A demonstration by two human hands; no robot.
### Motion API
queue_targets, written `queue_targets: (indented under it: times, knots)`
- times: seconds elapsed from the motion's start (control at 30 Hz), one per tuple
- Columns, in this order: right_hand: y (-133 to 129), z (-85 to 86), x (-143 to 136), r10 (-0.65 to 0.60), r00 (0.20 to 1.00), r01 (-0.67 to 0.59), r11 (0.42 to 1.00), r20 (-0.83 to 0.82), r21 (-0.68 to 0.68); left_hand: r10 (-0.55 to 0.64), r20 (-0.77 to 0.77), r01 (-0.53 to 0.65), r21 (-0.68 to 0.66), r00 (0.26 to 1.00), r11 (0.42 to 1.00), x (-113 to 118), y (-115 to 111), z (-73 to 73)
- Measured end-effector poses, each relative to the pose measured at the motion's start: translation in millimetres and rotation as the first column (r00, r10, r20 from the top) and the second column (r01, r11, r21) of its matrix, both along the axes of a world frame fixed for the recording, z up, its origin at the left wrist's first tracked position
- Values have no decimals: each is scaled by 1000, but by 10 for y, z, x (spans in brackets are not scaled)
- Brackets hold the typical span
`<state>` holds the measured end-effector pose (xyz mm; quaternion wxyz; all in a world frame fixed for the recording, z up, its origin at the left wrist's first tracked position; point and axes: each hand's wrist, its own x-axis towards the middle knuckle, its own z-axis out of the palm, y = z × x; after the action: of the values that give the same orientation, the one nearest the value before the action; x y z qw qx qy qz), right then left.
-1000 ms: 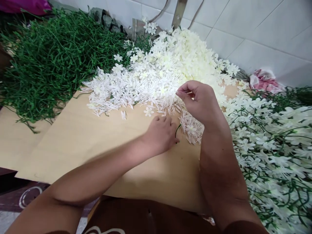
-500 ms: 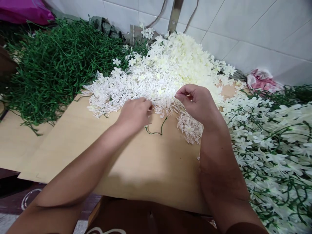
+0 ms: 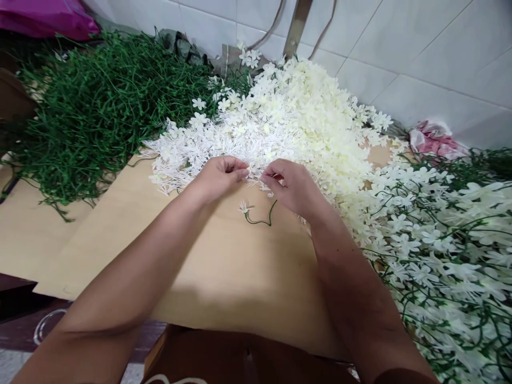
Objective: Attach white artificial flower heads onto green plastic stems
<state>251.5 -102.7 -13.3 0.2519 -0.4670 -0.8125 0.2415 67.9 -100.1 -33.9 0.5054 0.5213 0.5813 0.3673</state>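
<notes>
The right hand has moved left to meet the left hand at the white flower pile.

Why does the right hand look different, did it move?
Yes. The right hand moved left along the white plastic flower pile, meeting the left hand above the green stem.

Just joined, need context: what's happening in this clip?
A person sits at a wooden board covered with artificial flower parts. Both hands meet at the near edge of the pile of white flower heads: the left hand and right hand each pinch small white pieces between fingertips. A single green stem with one flower on it lies on the board just below the hands. A heap of bare green stems sits to the left, and finished flowered stems are piled on the right.
</notes>
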Motion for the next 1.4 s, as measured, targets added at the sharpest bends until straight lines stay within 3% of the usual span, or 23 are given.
queue_targets:
  times: [0.13, 0.3, 0.7, 1.4]
  knots:
    - [4, -70, -67, -32, 999, 32, 999, -18, 25, 94, 316, -35, -189, 944, 981, 4, 16, 18]
    - [19, -137, -117, -72, 997, 72, 996, -2, 50, 53, 421, 28, -183, 906, 983, 17, 27, -41]
    - [9, -176, -125, -20, 998, 12, 987, 52, 160, 61, 422, 19, -184, 904, 983, 29, 23, -92]
    - [33, -290, -157, -99, 995, 99, 978, -7, 186, 134, 519, 21, -282, 844, 959, 13, 32, -86]
